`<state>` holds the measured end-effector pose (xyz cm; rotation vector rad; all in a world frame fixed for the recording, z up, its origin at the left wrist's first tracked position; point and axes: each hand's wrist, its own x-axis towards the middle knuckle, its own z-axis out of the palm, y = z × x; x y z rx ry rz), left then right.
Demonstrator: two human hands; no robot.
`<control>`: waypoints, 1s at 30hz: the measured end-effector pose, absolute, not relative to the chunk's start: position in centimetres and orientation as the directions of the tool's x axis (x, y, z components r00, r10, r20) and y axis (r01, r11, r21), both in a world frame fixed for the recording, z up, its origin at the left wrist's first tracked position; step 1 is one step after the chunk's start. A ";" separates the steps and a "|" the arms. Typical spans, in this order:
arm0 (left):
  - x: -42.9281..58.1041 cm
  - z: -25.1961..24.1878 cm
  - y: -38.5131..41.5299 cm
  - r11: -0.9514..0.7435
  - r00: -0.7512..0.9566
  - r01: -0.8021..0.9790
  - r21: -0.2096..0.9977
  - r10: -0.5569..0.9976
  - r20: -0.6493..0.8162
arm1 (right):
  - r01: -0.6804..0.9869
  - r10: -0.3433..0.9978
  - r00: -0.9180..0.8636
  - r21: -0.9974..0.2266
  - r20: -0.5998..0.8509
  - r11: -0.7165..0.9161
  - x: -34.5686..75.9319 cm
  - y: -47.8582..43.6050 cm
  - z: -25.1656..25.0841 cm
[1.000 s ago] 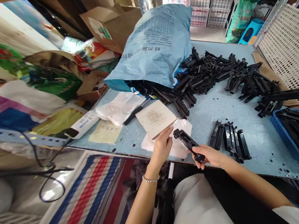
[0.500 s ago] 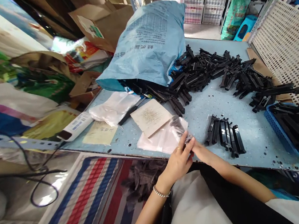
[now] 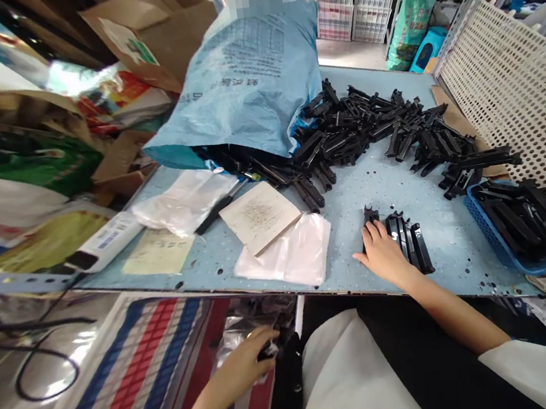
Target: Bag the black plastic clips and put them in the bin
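My right hand is on the table, its fingers curled over the left end of a short row of black plastic parts. The thumb lies on the left side, and the hand partly covers the gripped part. Below the table's front edge, my left hand hangs over a striped woven sack, thumb and fingers apart. Close to its fingers, clear plastic-wrapped dark pieces lie in the sack. A stack of clear plastic bags rests on the table under a pale square board.
A big blue sack spills a heap of black parts across the back. At right stand a blue basket of similar parts and a white perforated crate. A white power strip lies at left.
My hands were together at the plastic bags' front edge. The left has moved down to the striped sack, the right across to the row of black parts. The view has shifted slightly.
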<state>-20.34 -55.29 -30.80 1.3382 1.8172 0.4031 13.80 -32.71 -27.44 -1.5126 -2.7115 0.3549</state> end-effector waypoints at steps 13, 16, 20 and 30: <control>-10.5 -29.9 -38.5 0.109 -0.285 0.710 0.695 0.948 0.142 | 0.930 0.909 -0.367 -0.111 -0.200 0.351 13.6 -34.0 -26.8; -12.1 -30.3 -37.4 0.127 -0.278 0.618 0.776 0.958 0.064 | 0.931 0.926 -0.309 -0.266 -0.217 0.249 14.7 -32.9 -26.9; -14.2 -30.3 -37.4 0.256 -0.297 0.329 0.909 0.942 -0.158 | 0.452 0.847 -0.387 -0.876 -0.364 -0.170 13.9 -31.4 -26.3; -15.1 -29.5 -39.0 0.011 -0.292 0.603 0.798 0.934 0.208 | -0.236 0.653 -0.644 -0.708 -0.399 -0.666 3.6 -30.9 -27.9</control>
